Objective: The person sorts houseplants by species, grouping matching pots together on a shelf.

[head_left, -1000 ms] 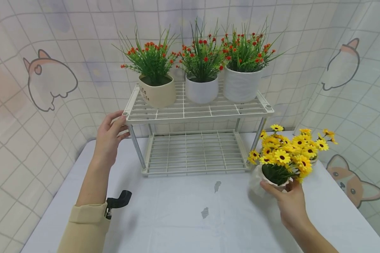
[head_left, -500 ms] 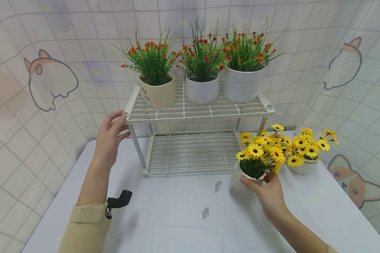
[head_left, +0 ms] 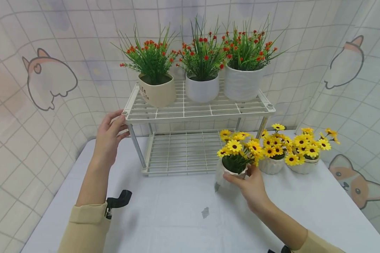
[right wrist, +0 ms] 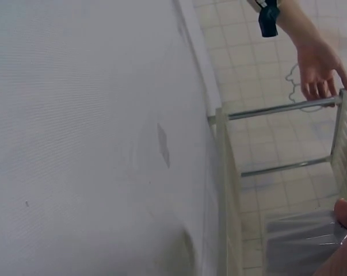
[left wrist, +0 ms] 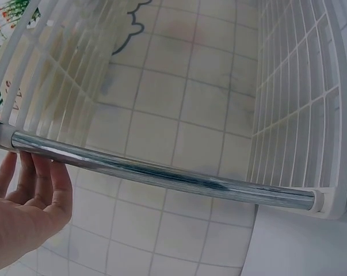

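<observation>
Head view: the right hand (head_left: 251, 184), fingers curled round a white pot of yellow daisies (head_left: 232, 170), has carried it leftward across the white table (head_left: 177, 218) over the past second, away from two similar daisy pots (head_left: 286, 154) that stand just beside each other near the table's right side. The held pot now sits at the front edge of the wire rack (head_left: 197, 112), before the right part of its lower shelf (head_left: 187, 151), which looks bare (three red-flowered pots (head_left: 202, 88) fill the top tier). That shift reads as a move toward shelving the daisies below. The left hand (head_left: 109, 137), unmoved, rests its straight fingers against the rack's top left corner, gripping nothing. Room looks tight overhead, since the blooms rise close to the upper shelf's rim, while the chrome right front post (head_left: 261, 127) stands just behind the flowers.

Left wrist view: relaxed fingers (left wrist: 38, 181) lie beside and under a chrome post (left wrist: 161, 175), the shelf grid (left wrist: 294, 98) running off to the far corner; open tiled backdrop beyond.

Right wrist view: mostly table cloth (right wrist: 75, 144); the pot's pale wall (right wrist: 297, 241) shows at the bottom right under a fingertip, close to the rack's lower frame (right wrist: 225, 190).
</observation>
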Tool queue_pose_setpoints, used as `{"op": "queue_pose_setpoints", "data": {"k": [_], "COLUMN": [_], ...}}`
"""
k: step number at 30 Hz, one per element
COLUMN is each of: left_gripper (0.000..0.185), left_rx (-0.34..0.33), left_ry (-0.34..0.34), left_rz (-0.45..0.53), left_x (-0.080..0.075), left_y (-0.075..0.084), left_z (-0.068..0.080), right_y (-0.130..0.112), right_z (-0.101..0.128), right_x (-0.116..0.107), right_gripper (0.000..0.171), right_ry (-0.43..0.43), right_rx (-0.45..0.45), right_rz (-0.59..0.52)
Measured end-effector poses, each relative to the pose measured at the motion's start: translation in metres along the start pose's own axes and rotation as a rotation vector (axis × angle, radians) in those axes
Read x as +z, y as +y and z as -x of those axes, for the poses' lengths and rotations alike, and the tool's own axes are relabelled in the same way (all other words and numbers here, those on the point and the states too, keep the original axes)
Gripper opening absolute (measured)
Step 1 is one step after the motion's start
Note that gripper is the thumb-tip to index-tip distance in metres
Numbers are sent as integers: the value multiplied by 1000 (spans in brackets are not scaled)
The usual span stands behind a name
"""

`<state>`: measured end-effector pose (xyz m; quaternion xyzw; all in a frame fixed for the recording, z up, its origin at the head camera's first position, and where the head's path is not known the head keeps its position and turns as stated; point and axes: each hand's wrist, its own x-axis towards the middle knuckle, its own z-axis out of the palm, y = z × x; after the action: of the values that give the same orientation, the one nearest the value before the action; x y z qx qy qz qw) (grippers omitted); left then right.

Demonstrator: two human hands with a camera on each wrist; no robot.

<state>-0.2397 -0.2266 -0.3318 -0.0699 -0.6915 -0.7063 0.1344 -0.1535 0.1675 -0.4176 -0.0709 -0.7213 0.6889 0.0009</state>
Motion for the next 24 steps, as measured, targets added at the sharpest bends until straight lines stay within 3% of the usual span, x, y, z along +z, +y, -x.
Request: {"op": "queue_pose_setpoints", "data": {"k": [5,11,24], "left_gripper": [47,48,48], "left_rx": [-6,14,11], "left_ry": [6,1,0], "left_rz": [35,8,16], "left_x": [-1,1,1], "left_y": [0,-1,-1], "left_z": [-1,0,1], "right_y": [0,-1,-3], "right_z": [-7,-17,-39], "right_x": [12,28,79], "right_gripper": [93,96,94], "right_ry": [-23,-35,-81], "right_rx": [-29,-3,-49], "right_rz": [-18,-13,-15]}}
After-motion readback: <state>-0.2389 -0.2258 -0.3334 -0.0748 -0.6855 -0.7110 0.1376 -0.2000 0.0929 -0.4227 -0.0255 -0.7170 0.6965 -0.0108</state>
